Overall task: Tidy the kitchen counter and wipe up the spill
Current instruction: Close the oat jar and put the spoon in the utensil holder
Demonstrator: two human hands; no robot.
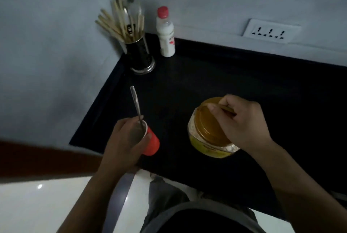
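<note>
My left hand (124,140) grips a red cup (151,143) near the front left of the black counter (216,75); a metal spoon (136,103) stands in the cup and leans away from me. To the right, my right hand (242,123) rests on top of a clear jar (210,137) with an amber lid (208,122) and a yellow label, fingers curled over the lid's far edge. No spill shows on the dark surface in this dim light.
A black and steel holder (139,55) full of chopsticks and utensils stands in the back left corner. Beside it is a white bottle with a red cap (166,34). A wall socket (270,31) sits above the counter's back edge. White floor lies below.
</note>
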